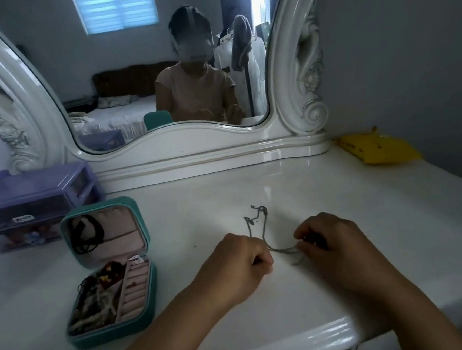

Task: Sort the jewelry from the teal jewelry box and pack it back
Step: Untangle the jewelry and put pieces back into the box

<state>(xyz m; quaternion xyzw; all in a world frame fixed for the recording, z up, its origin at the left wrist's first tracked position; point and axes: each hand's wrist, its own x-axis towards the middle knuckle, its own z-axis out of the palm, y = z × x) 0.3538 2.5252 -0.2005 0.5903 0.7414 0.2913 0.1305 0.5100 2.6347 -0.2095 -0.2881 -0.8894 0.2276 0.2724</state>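
Left hand and right hand both pinching thin silver chain on white surface, fingers curled, each grip clenched on chain. Chain loops away from hands, far end lying tangled toward mirror. Teal jewelry box open at left, well apart from hands, lid upright, tangled jewelry inside beside pink ring rolls. Purple drawer organizer behind box. Yellow packet far right.
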